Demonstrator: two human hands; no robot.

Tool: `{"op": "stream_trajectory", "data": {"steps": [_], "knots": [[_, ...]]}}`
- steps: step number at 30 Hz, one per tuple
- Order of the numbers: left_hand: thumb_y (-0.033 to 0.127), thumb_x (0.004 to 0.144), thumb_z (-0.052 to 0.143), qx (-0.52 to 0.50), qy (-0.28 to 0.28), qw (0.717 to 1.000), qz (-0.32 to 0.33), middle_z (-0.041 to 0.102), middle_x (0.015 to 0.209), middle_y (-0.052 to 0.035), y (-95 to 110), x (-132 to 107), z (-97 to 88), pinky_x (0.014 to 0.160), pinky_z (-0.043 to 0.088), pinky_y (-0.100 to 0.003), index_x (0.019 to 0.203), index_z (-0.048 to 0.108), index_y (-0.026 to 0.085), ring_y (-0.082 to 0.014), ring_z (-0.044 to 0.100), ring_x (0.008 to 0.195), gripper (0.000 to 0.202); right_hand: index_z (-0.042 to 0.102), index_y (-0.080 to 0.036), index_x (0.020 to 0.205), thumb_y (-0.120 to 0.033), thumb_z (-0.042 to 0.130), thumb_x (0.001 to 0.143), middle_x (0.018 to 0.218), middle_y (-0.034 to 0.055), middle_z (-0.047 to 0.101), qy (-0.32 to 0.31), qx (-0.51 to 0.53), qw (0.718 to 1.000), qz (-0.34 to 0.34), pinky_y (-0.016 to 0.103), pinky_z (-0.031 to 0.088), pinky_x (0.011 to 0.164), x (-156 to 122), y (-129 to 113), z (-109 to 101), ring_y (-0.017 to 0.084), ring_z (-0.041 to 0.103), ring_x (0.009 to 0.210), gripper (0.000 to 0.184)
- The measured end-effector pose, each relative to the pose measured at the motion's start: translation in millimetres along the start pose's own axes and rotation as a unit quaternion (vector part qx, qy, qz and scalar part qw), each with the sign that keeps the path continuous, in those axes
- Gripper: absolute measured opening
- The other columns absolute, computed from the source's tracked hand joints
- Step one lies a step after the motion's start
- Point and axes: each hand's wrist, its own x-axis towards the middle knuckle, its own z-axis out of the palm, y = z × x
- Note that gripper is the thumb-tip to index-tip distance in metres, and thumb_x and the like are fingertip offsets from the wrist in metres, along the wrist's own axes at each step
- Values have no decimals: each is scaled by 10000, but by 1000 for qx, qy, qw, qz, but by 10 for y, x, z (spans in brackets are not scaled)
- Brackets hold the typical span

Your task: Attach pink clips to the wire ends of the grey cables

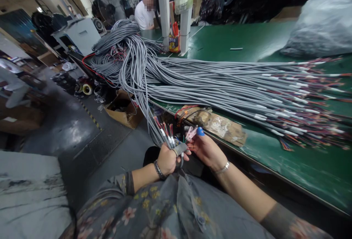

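Note:
In the head view, my left hand [167, 160] is closed around a grey cable [180, 149], with a finger wrap on one of its fingers. Several other grey cable ends with white sleeves [169, 140] and bare coloured wires stand up beside that hand. Thin red and green wires [189, 146] fan out from the held cable toward my right hand [206, 151]. A blue cover [200, 131] sits on a fingertip of the right hand, and a small pink clip-like tool [190, 133] is at its fingers. The palm side hides part of the grip.
A thick bundle of grey cables [209, 76] lies along the green table [220, 41], its stripped ends at the right. A stained cardboard piece [228, 129] is on the near edge. An open carton [125, 110] stands on the floor. Beyond a white post [164, 11] sits a person [143, 13].

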Motion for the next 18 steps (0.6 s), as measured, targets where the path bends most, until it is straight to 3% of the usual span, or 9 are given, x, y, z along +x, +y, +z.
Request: {"op": "stream_trajectory", "data": {"steps": [7,13,18], "knots": [[518,498,796,5,3,1000,-15,630,516,-44,-21,13,-4,355,228,-184,615,541,155,-107,544,398,459,686,-201,739,-618,776,619,648,-1,603,13,-6,1000,-16,245,395,430,21,37,-10,115,489,523,443],[521,461,806,2,7,1000,-21,633,508,-56,22,-58,-25,343,220,-183,573,554,142,-98,525,372,469,697,-199,755,-702,724,612,723,33,646,-25,5,999,29,254,459,504,2,6,-8,124,515,558,523],[527,466,802,-17,32,999,-8,647,527,-61,26,-82,-48,343,224,-176,587,574,136,-113,558,396,468,695,-199,766,-586,828,559,725,5,644,12,7,1000,7,215,475,551,-9,14,17,100,520,598,459]]}}
